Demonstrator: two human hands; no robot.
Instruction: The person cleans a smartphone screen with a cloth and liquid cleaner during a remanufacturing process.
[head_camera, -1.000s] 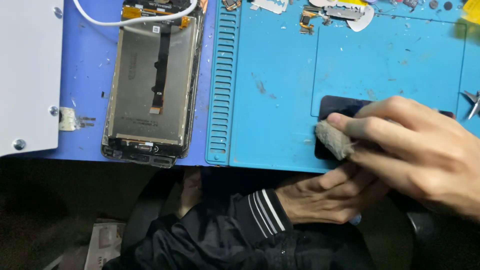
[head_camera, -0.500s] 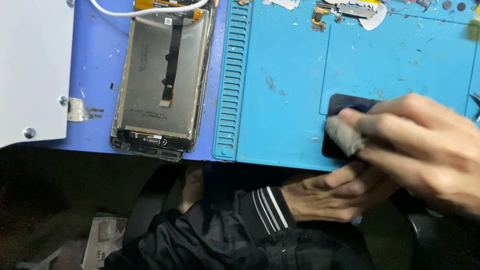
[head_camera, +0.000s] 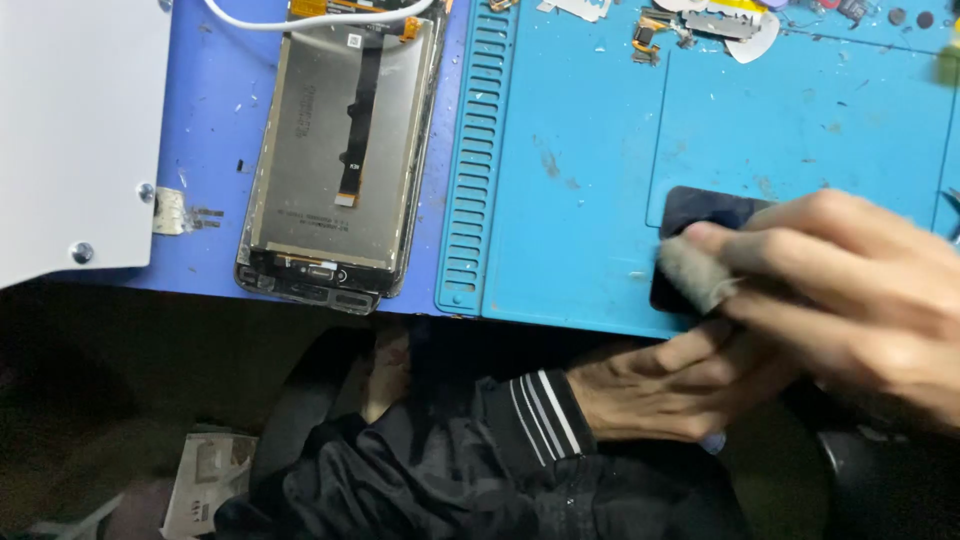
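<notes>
A dark, glossy phone panel (head_camera: 708, 215) lies flat on the light-blue work mat (head_camera: 580, 150), at the mat's near edge on the right, with most of its right part hidden under the person's fingers. Pressed onto its left portion is a small grey wad of cloth (head_camera: 692, 274), pinched in the grip of the right hand (head_camera: 850, 290), whose thumb and fingers are clenched around the wad so that only its left end shows. The step in hand looks like wiping the panel's surface; a further pass would seem to call for light, even pressure with the cloth kept flat, and for the panel to be steadied so that it does not slide off the mat's edge. The left hand (head_camera: 665, 385) sits just below the counter edge, under the panel, its fingers reaching up toward the panel's near side; whether that grip actually clasps the panel I cannot tell, since the right hand covers the contact. Its wrist wears a dark sleeve with a striped cuff (head_camera: 535, 415). Well apart to the left, on the darker blue surface (head_camera: 210, 120), lies an opened phone frame (head_camera: 340, 160) with a flex cable, back up. A white cable (head_camera: 300, 18) curves above it, and small loose parts (head_camera: 730, 20) lie along the mat's far edge.
</notes>
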